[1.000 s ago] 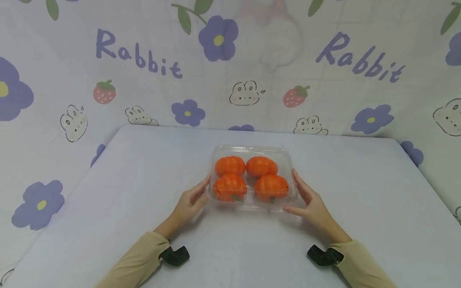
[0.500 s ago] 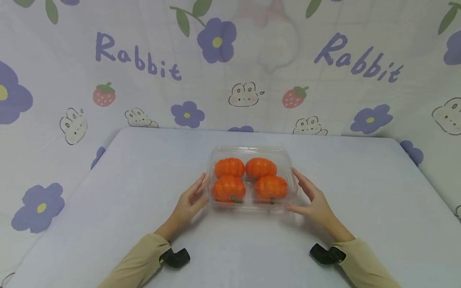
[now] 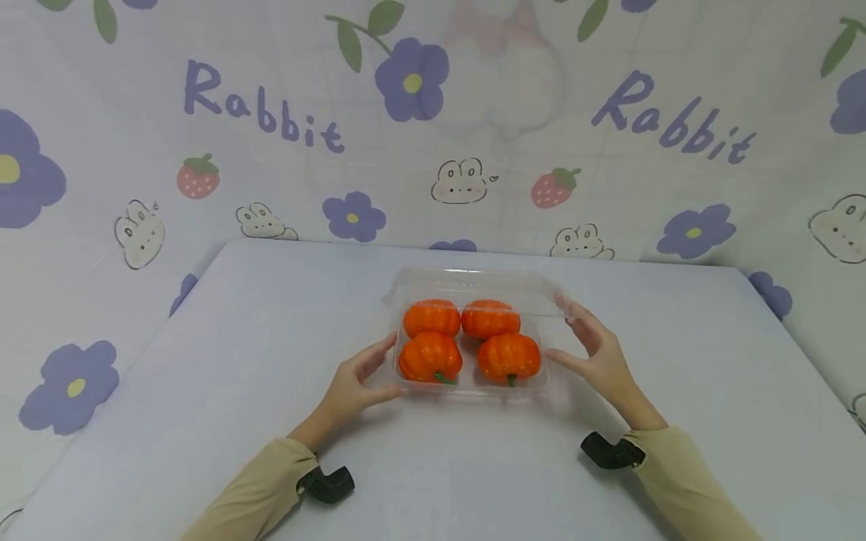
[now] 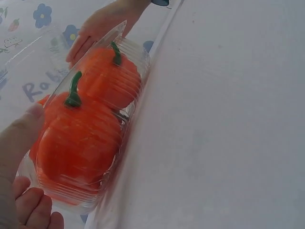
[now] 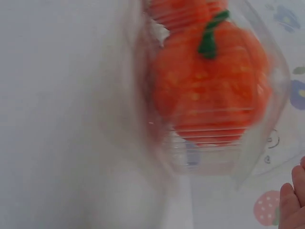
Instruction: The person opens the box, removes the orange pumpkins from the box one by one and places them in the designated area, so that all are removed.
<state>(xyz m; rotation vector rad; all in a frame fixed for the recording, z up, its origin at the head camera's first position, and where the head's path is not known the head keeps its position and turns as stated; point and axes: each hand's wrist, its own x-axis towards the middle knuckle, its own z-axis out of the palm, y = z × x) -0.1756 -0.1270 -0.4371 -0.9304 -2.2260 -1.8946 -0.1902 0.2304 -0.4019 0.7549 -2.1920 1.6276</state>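
Observation:
A clear plastic clamshell box (image 3: 473,390) stands mid-table, its hinged lid (image 3: 467,281) lifted and tilted back toward the wall. Several small orange pumpkins lie inside; the front two, a left pumpkin (image 3: 430,358) and a right pumpkin (image 3: 509,358), show green stems. My left hand (image 3: 355,382) holds the box's left end, thumb (image 4: 23,131) at the rim and fingers against the side. My right hand (image 3: 602,367) is at the lid's right edge, fingertips right at the plastic, thumb held away from the fingers. In the right wrist view only some fingers (image 5: 293,202) show.
A white-covered table (image 3: 433,473) lies under the box. Behind it hangs a printed cloth (image 3: 271,173) with flowers, rabbits and strawberries. Each wrist carries a dark device, a left one (image 3: 328,485) and a right one (image 3: 611,451).
The lid has come up from the box and swung back. My right hand has moved up and away from me with it, while my left hand stays at the left end.

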